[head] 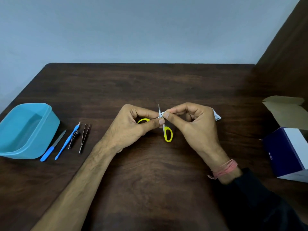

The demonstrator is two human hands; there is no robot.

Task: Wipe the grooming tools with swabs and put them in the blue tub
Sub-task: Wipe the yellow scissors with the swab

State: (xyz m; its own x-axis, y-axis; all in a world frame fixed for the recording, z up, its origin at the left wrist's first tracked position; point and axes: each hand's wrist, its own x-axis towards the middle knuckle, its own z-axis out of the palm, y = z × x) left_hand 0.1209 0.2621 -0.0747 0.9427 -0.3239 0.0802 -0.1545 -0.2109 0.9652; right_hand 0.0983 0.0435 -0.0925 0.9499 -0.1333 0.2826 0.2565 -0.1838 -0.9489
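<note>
I hold the small yellow-handled metal scissors (167, 129) opened wide above the middle of the dark wooden tabletop (150, 172). My left hand (133, 127) grips them, its thumb and fingers pinching near the pivot, with one yellow loop showing under the palm. The other loop hangs down toward me, and one blade points up and away. My right hand (191, 125) pinches a small white swab (163, 114) against that blade between thumb and forefinger; a torn white sachet (216, 115) sticks out behind this hand.

Toward the left edge of the tabletop lies a row of tools, close together: steel tweezers (84, 138), then a metal nail clipper (73, 139) touching a thin blue-handled cuticle tool (66, 142), then a blue-handled nail file (53, 146) just beside the light blue plastic tub (50, 124). The tub sits at the left edge with nothing in it.

At the right edge stands an open dark blue and white cardboard box (286, 150). A pink thread band (224, 169) circles my right wrist.
</note>
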